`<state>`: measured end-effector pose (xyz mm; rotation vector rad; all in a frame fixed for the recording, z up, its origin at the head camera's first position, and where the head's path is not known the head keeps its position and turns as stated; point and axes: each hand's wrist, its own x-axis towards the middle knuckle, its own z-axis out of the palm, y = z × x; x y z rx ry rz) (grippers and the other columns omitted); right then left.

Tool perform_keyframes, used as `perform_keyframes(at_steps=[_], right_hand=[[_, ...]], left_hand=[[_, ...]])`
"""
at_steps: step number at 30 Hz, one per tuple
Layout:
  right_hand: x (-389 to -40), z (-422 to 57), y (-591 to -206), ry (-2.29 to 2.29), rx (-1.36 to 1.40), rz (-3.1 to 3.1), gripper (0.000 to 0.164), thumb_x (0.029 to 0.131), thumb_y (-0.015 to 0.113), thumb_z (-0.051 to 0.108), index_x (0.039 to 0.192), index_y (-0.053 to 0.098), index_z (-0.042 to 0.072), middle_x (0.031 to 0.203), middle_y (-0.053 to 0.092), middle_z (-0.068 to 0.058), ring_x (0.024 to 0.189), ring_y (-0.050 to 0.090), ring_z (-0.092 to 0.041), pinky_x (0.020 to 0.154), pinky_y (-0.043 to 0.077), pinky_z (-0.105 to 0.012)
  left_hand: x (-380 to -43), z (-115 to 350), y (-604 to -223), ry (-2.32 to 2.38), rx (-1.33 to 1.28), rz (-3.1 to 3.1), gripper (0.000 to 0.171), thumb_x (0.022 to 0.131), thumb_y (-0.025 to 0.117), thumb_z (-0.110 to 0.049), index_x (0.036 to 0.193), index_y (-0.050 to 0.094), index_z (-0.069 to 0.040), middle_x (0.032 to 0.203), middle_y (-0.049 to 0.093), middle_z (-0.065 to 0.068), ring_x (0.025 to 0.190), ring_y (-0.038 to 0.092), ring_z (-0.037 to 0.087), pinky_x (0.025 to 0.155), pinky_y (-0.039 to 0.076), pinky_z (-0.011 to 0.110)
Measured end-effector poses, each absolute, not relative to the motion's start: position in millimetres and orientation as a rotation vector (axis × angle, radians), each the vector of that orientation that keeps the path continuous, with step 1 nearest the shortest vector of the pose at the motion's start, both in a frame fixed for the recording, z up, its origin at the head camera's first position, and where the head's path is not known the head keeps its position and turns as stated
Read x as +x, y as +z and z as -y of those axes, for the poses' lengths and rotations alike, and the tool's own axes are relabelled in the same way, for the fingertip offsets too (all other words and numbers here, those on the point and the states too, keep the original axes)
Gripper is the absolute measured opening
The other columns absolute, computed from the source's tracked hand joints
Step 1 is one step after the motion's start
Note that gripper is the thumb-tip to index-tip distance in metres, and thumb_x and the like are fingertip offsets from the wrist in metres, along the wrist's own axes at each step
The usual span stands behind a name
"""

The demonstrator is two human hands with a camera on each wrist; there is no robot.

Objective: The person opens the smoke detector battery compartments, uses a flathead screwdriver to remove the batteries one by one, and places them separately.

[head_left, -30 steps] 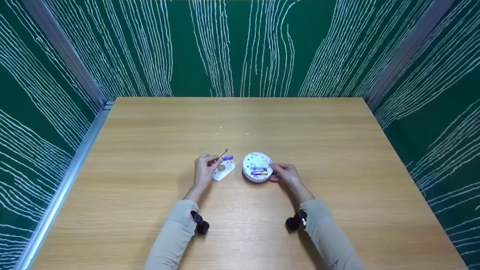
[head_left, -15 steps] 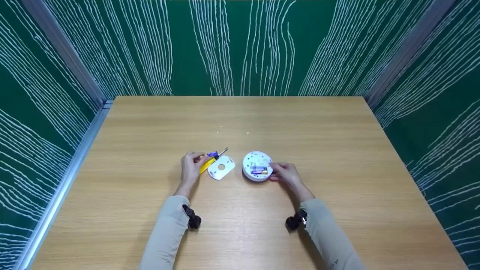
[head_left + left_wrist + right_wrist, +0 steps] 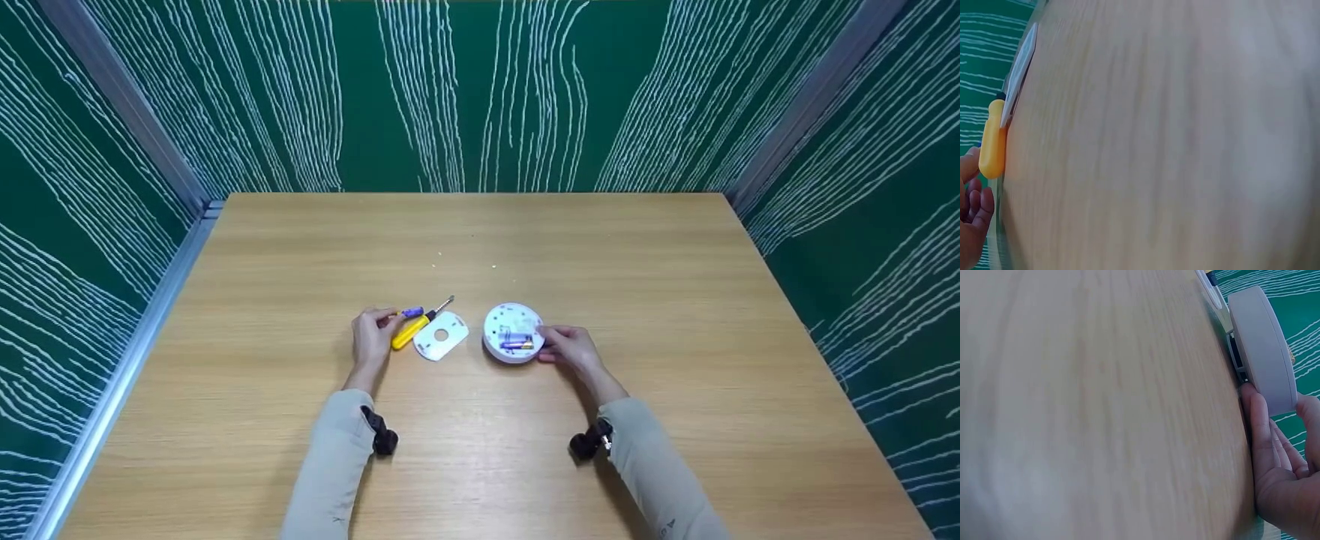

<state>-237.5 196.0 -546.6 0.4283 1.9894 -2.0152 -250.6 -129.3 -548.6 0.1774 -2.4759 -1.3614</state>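
Note:
Between the fingertips of my left hand [image 3: 370, 335] is a small purple battery [image 3: 412, 312], pinched at its yellowish end. Right beside that hand lies a screwdriver with a yellow handle [image 3: 409, 335] and a metal shaft. In the left wrist view the handle [image 3: 994, 140] hides most of the battery. My right hand [image 3: 570, 348] grips the edge of a white round device [image 3: 514, 319], thumb on top. A purple and gold battery [image 3: 517, 345] sits in the device's open compartment. The right wrist view shows the device's side [image 3: 1261, 349] tilted up, with fingers under it.
A white plate [image 3: 430, 348] with a round hole lies between the screwdriver and the device. Several tiny white specks [image 3: 493, 266] dot the wooden table [image 3: 480, 465] farther back. Green walls with white lines [image 3: 480, 97] enclose its back and sides.
My left hand has moved left with the battery, away from the device, uncovering the screwdriver and the white plate. My right hand and the device have stayed in place.

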Motion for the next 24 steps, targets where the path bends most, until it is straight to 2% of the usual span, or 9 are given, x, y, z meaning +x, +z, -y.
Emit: perform_keyframes(at_steps=[14,24], right_hand=[[-236.8,-195.5,-546.0,-2.018,0.424,-1.985,0.039,0.085,0.058,0.012,0.113,0.050,-0.014,0.075,0.062,-0.009,0.058,0.060,-0.015,0.059,0.052,-0.026],[-237.1,-196.2,-547.4,-2.041,0.406,-1.968,0.038,0.085,0.057,0.011,0.112,0.051,-0.015,0.072,0.061,-0.008,0.060,0.060,-0.014,0.060,0.052,-0.025]], left_hand=[[-253.9,130.2,-545.5,-1.378,0.174,2.621,0.017,0.077,0.068,-0.008,0.090,0.068,0.003,0.087,0.064,0.016,0.077,0.056,0.023,0.068,0.046,0.031],[-255.3,131.8,-545.2,-1.344,0.164,2.630,0.020,0.077,0.068,-0.008,0.092,0.067,0.004,0.087,0.065,0.018,0.077,0.059,0.024,0.069,0.048,0.032]])
